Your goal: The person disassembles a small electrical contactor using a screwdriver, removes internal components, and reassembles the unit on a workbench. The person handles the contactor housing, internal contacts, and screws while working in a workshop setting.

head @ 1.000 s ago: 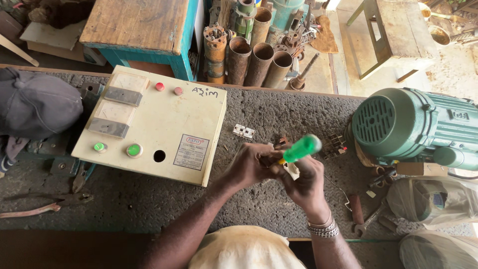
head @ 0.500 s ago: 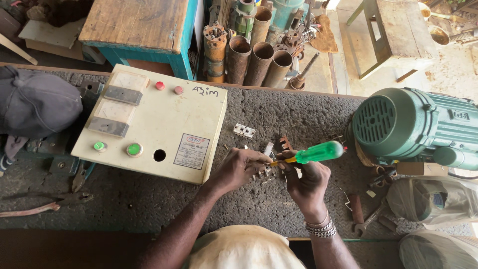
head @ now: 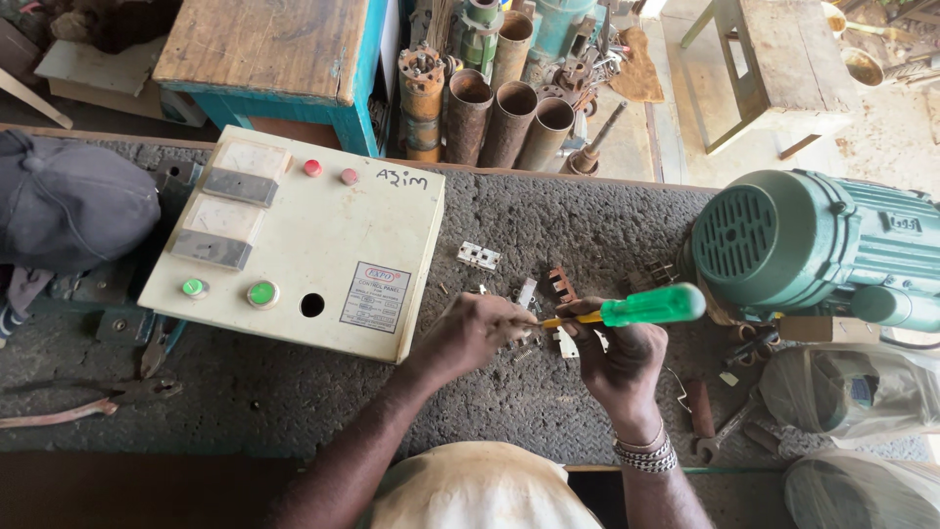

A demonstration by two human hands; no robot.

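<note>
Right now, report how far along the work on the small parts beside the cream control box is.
Done: several small metal parts lie loose on the bench beside the cream control box. In hand: the left hand pinches a small piece, while the right hand works the green-handled screwdriver into it. Left: the box has an unfilled round hole; a white terminal block lies untouched.

Cream control box (head: 294, 250) lies flat on the desk (head: 548, 225), left of centre. It carries a white rectangular label with red and dark print (head: 375, 296) near its lower right corner and a handwritten black mark (head: 402, 178) at its top right. Small pale nameplate (head: 903, 222) on the green motor (head: 813, 245), far right. Clear plastic bags (head: 847, 392) below the motor.
</note>
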